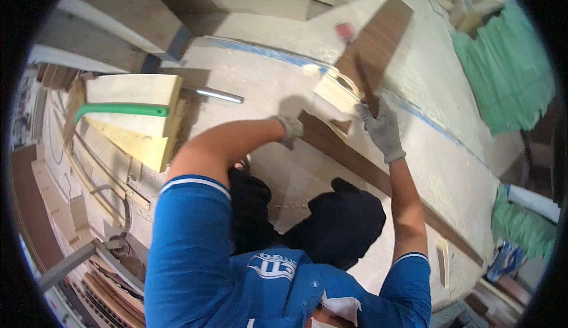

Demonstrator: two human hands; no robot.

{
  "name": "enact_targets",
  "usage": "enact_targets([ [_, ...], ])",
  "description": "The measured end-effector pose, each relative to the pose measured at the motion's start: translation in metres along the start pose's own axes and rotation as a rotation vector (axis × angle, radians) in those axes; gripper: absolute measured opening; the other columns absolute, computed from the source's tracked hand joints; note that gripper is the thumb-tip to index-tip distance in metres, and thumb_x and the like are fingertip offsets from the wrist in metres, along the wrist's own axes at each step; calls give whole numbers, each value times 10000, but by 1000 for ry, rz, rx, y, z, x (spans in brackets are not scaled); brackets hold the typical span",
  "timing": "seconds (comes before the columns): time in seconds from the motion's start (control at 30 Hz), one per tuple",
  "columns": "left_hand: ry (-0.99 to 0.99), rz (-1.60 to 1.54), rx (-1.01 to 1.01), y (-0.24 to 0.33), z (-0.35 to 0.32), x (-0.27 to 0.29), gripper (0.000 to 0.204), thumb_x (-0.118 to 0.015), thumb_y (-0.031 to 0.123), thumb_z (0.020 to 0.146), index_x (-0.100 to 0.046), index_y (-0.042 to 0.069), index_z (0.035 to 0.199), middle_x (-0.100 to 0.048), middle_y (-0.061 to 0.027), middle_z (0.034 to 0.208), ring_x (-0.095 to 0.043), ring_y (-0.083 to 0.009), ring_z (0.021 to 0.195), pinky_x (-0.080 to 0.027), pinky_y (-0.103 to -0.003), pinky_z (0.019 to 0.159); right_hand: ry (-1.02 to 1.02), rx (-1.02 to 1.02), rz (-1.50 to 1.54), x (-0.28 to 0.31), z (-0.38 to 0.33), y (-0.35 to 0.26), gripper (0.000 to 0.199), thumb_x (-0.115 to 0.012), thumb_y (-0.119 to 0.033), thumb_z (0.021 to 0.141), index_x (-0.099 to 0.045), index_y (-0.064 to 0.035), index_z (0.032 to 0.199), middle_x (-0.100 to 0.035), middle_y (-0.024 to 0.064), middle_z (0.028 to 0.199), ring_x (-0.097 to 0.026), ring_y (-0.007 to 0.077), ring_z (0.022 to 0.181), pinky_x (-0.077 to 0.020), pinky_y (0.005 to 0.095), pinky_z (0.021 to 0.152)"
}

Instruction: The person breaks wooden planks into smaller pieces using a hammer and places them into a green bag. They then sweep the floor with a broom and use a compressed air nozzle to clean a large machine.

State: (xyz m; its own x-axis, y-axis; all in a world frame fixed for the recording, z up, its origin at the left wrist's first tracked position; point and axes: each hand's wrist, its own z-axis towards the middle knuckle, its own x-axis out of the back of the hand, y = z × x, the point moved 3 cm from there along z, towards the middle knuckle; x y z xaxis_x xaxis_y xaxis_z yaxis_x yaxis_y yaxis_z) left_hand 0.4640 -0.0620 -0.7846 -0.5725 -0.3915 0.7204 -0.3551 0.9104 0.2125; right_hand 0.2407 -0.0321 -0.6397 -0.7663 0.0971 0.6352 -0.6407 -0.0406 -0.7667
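Observation:
My right hand [383, 132], in a grey glove, is closed around the lower end of a narrow dark brown strip [365, 85]. The strip points away from me, above a pale wooden block [336, 94] and a wide brown board [384, 35]. My left hand [290, 131], also gloved, is by the far left end of a long brown plank [361, 165] on the floor. Its fingers bend down out of sight, so its grip does not show. A small brown offcut [340, 126] lies between the hands.
To the left are pale boards [133, 85] with a curved green bar [124, 109] on top and a silver rod [219, 95] beside them. Green sheeting [506, 70] is bundled at the right. A metal frame [71, 263] stands lower left. Blue tape [266, 52] runs along the floor.

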Motion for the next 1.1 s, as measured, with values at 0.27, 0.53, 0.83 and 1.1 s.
enact_targets([
  [0.27,89,-184,-102,21,5,4,452,-724,422,775,-702,90,1081,-691,-153,1051,-657,-330,1007,-520,-465,854,-475,75,-426,-163,80,-41,589,-687,-344,808,-531,-56,1298,-643,210,1162,-602,341,1104,-446,426,984],
  [0.53,351,-118,-93,-5,-6,13,488,-772,433,745,-688,51,1037,-684,-190,1050,-654,-370,1006,-518,-456,882,-362,307,-284,-151,111,-92,558,-656,-396,882,-532,-82,1326,-546,160,1342,-539,333,1207,-412,418,1039],
  [0.83,354,-121,-67,19,22,44,1114,-894,464,557,-333,117,1454,-446,-174,1385,-431,-353,1291,-405,-501,1011,207,-581,120,8,-144,134,343,-655,-287,916,-651,-37,1151,-690,104,1028,-648,210,926,-515,324,848],
  [1.1,301,54,-113,52,91,28,1147,-884,347,562,-255,120,1493,-411,-213,1382,-402,-401,1283,-382,-483,1028,772,-1151,545,11,-359,192,315,-632,-252,941,-645,-22,1156,-666,51,918,-623,123,756,-539,282,677],
])
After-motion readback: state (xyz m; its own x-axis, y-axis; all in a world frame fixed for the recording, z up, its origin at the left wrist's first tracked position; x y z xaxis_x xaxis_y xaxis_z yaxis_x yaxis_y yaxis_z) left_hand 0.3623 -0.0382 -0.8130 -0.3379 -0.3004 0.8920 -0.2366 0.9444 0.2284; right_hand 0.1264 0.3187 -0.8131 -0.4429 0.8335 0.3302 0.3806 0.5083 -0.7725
